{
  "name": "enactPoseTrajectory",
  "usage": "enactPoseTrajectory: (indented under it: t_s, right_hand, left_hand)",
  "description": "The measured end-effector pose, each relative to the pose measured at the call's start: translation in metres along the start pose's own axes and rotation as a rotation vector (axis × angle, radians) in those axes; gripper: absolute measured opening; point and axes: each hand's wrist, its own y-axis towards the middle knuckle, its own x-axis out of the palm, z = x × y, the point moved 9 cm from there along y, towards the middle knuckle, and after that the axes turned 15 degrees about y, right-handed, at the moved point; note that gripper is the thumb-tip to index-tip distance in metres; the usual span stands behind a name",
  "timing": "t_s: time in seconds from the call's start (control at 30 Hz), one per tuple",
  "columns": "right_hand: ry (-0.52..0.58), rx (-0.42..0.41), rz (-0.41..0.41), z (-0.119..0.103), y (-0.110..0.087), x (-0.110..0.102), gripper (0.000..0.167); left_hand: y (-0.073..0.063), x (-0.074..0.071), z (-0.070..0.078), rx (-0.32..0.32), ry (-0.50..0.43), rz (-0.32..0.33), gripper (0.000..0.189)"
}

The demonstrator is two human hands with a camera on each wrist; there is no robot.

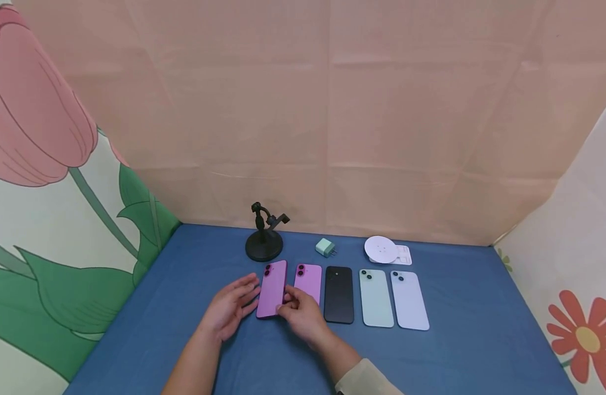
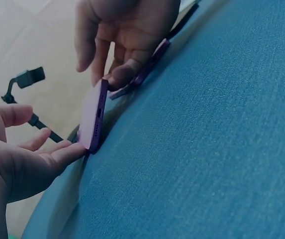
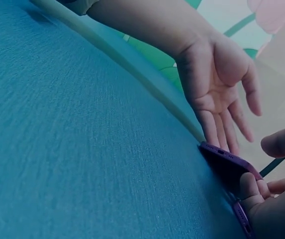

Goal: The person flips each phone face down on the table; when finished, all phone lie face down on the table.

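A pink-purple smartphone [image 1: 271,289], back and two camera lenses facing up, stands tilted with its right long edge raised off the blue cloth. My right hand [image 1: 305,317] holds that raised edge, fingers curled beneath it and thumb over the back. On the opposite side, my left hand [image 1: 230,307] has its palm turned inward and its fingers extended; the left wrist view shows its fingertips [image 2: 72,152] at the phone's lower edge. Just right of the held phone lies a second pink phone [image 1: 310,277], partly covered by my right hand.
Rightward in the row lie a black phone [image 1: 339,295], a pale green phone [image 1: 376,299] and a pale lilac phone [image 1: 409,300]. Behind them are a black stand [image 1: 264,244], a green charger plug [image 1: 325,247] and a white disc [image 1: 381,249] over a small white card [image 1: 404,255].
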Motion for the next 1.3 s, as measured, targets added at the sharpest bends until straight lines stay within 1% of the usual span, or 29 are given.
enactPoseTrajectory:
  t_s: [0.1, 0.27, 0.53, 0.8, 0.93, 1.1, 1.17, 1.3]
  right_hand:
    - [-0.005, -0.003, 0.015, -0.001, -0.001, -0.001, 0.058]
    - [-0.005, -0.006, 0.039, 0.0, -0.001, -0.005, 0.049]
    - [-0.08, -0.024, 0.042, -0.002, -0.002, -0.008, 0.043]
    - [-0.061, -0.027, -0.008, 0.0, -0.002, -0.005, 0.042]
    - [-0.078, -0.016, -0.027, 0.0, -0.002, -0.005, 0.044]
    - [-0.091, -0.003, -0.062, 0.0, -0.005, -0.006, 0.048]
    - [-0.071, 0.0, -0.079, 0.0, -0.006, -0.008, 0.049]
    - [0.011, 0.004, -0.112, -0.001, -0.009, -0.013, 0.051]
  left_hand:
    - [0.001, 0.001, -0.001, 0.001, -0.002, -0.006, 0.054]
    - [0.0, 0.002, 0.001, 0.004, 0.013, -0.008, 0.055]
    - [0.002, 0.001, 0.004, 0.004, 0.027, -0.003, 0.055]
    - [0.004, -0.004, 0.001, -0.008, 0.029, 0.018, 0.056]
    - [0.004, -0.006, 0.0, -0.027, 0.032, 0.028, 0.056]
    - [0.003, -0.005, 0.001, -0.041, 0.062, 0.031, 0.055]
    - [0.002, -0.004, 0.004, -0.031, 0.085, 0.029, 0.054]
    - [0.002, -0.002, 0.008, -0.016, 0.12, 0.027, 0.054]
